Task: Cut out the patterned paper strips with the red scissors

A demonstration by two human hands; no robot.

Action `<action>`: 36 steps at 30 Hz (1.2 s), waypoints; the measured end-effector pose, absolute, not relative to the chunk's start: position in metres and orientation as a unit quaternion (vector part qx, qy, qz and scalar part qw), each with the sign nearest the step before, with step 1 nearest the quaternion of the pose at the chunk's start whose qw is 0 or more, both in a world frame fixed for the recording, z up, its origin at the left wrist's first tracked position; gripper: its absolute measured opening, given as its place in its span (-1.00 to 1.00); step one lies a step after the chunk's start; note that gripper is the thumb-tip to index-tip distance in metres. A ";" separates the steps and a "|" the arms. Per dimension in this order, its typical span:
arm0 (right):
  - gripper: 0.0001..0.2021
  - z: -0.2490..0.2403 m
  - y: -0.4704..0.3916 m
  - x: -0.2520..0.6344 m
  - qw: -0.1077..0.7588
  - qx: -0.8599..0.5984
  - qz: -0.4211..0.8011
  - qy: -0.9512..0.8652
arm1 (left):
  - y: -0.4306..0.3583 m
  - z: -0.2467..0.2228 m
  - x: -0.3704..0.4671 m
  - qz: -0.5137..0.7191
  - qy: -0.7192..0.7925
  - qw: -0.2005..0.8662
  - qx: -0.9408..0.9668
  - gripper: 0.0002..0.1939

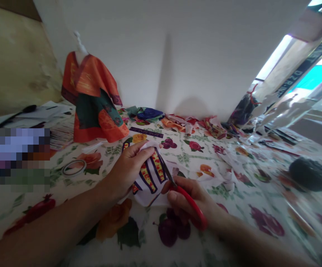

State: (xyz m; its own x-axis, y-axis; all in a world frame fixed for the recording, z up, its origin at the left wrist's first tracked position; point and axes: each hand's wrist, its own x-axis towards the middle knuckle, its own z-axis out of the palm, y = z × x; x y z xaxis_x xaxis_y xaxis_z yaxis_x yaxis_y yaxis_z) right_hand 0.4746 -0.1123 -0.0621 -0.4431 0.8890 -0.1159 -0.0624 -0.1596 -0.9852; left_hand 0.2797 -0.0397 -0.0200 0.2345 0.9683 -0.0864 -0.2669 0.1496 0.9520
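Note:
My left hand (pixel 131 163) is closed on a white piece of fabric (pixel 149 172) printed with yellow-and-red floral strips edged in dark purple, thumb on top. In my right hand (pixel 190 196) is a pair of scissors (pixel 192 209) with red handles. Their dark blades lie along the right edge of the print, pointing away from me. Whether the blades are apart or closed on the fabric I cannot tell. Part of the fabric hangs toward me, below the blades.
A doll-sized orange and green robe (pixel 91 96) stands on a white form at the back left. A roll of tape (pixel 74 167) lies left of my hands. Fabric scraps (pixel 180 122) line the wall. A dark, blurred bundle (pixel 312 173) sits at the right on the fruit-patterned tablecloth (pixel 230 237).

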 end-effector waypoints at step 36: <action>-0.56 -0.060 -0.111 0.474 0.379 -0.415 0.627 -0.540 | -0.039 -0.027 0.280 0.418 0.398 0.613 0.540 -0.72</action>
